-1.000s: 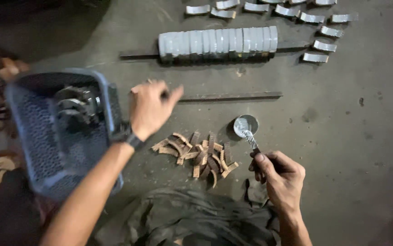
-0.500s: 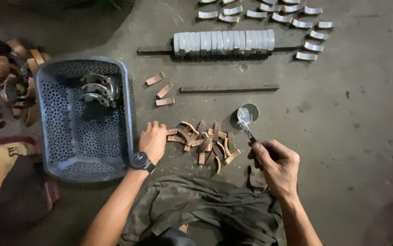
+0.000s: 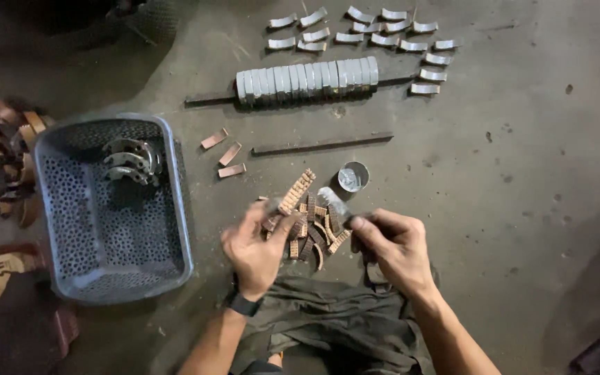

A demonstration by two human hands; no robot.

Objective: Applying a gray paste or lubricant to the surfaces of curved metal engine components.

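Observation:
My left hand [image 3: 257, 244] holds up a curved brown ribbed strip [image 3: 296, 192] by its lower end, just above a pile of similar brown strips [image 3: 311, 232] on the grey floor. My right hand [image 3: 393, 243] grips a small brush [image 3: 333, 202] whose pale tip points toward that strip. A small round tin [image 3: 352, 176] with grey paste sits just beyond the pile. I wear a dark watch on the left wrist.
A blue-grey perforated basket [image 3: 56, 208] on the left holds a few curved metal pieces [image 3: 132, 158]. Three small brown strips [image 3: 224, 153] lie near it. Farther off a rod carries a row of grey curved pieces [image 3: 305, 78], with loose ones [image 3: 362, 31] beyond and a flat bar [image 3: 322, 144] nearer.
My left hand came back from the basket area to the pile and picked up one brown strip. My right hand brought the brush from the tin toward that strip.

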